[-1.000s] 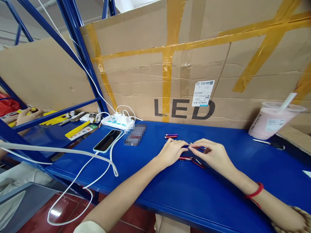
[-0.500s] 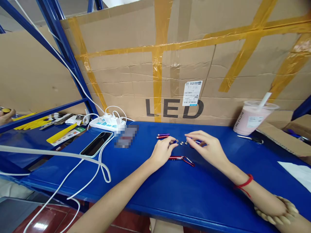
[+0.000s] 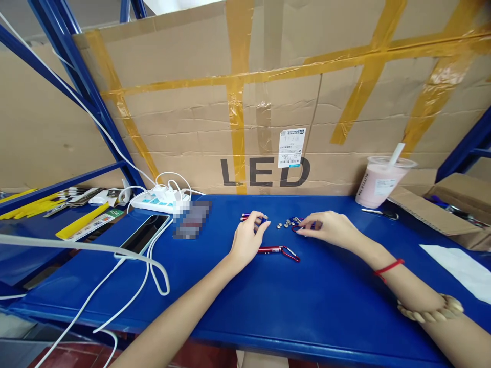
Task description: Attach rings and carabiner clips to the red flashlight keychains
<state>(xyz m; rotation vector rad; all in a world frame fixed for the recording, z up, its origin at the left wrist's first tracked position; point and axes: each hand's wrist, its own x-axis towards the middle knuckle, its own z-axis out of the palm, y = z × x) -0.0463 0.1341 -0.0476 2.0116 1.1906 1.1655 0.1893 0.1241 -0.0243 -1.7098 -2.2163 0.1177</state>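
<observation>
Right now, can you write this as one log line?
left hand: holding small blue piece | right hand: beside small silver discs | nearby: red tube, pink drink

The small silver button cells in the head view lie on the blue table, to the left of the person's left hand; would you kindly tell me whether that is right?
Not quite: the small silver button cells lie on the blue table, but to the right of the left hand, as the head view shows.
</observation>
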